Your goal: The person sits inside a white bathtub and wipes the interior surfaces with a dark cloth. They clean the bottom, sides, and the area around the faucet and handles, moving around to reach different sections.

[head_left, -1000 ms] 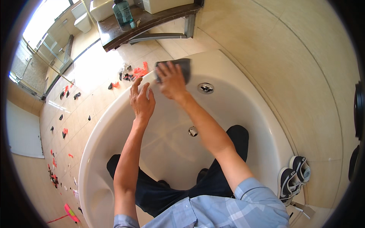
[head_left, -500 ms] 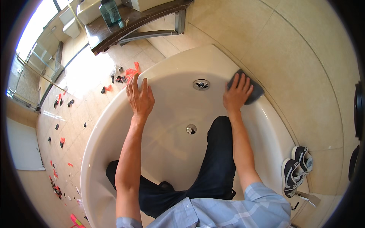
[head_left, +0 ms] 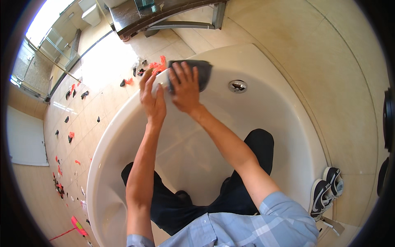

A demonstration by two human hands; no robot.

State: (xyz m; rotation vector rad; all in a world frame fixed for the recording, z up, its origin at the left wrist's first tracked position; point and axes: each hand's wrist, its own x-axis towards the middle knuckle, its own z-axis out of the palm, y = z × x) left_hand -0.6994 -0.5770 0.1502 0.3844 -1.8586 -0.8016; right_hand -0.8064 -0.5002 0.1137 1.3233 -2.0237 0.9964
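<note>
I sit inside a white corner bathtub (head_left: 181,150) with my knees bent. At its far left rim my right hand (head_left: 185,94) lies on a dark grey cloth (head_left: 204,71), fingers spread over it, the cloth sticking out past the fingertips and to the right. My left hand (head_left: 153,105) is just left of it, next to the same rim, with its fingers apart and nothing in them. A round chrome overflow fitting (head_left: 238,86) shows in the tub's far wall, right of the cloth.
A pair of black-and-white shoes (head_left: 323,193) rests on the right ledge against the tiled wall. Red scraps (head_left: 158,66) and black bits litter the floor on the left. A dark stone counter (head_left: 175,9) stands beyond the tub. At lower left lies a pink-and-yellow broom head (head_left: 78,225).
My right hand has carried the grey cloth from the right rim across to the far left rim, beside my left hand. The view has shifted slightly; my left hand stays near the rim.
</note>
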